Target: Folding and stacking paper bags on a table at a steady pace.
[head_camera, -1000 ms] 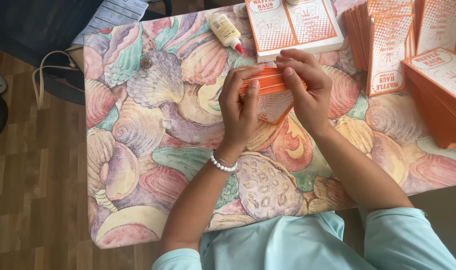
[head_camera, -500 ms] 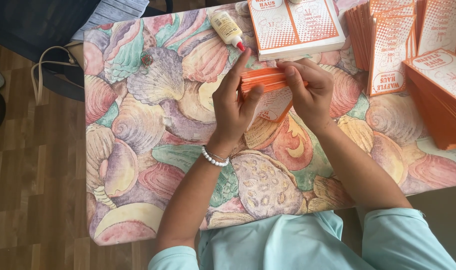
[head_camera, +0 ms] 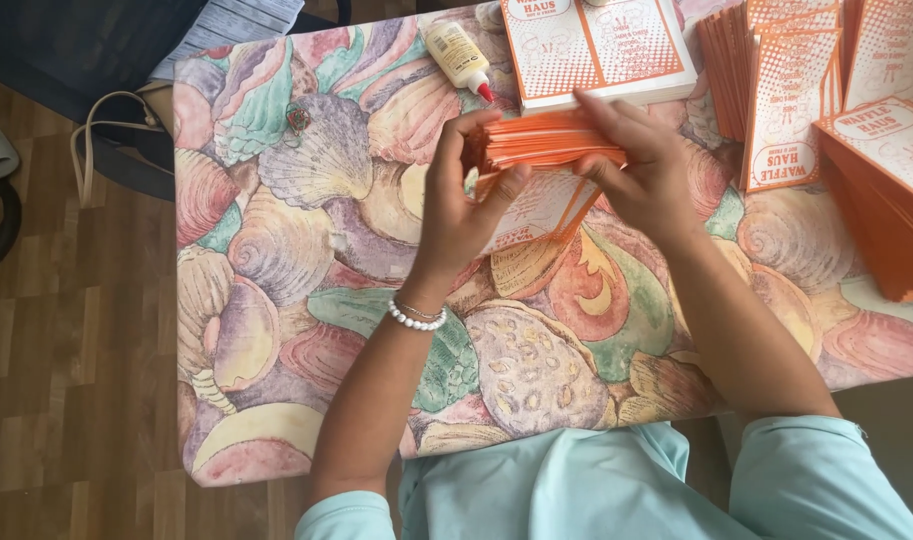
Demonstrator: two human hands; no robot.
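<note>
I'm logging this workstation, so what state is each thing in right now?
Left hand: gripping the bundle of flat orange cardboard sleeves.
Right hand: gripping that bundle's other end.
Small glue bottle with red tip: lying on its side, capped.
Orange-and-white flat boxes at far right: stacked.
Shell-pattern tablecloth: spread flat.

One glue bottle (head_camera: pixel 456 52), two hands, one bracelet (head_camera: pixel 416 317), several stacks of orange cards.
</note>
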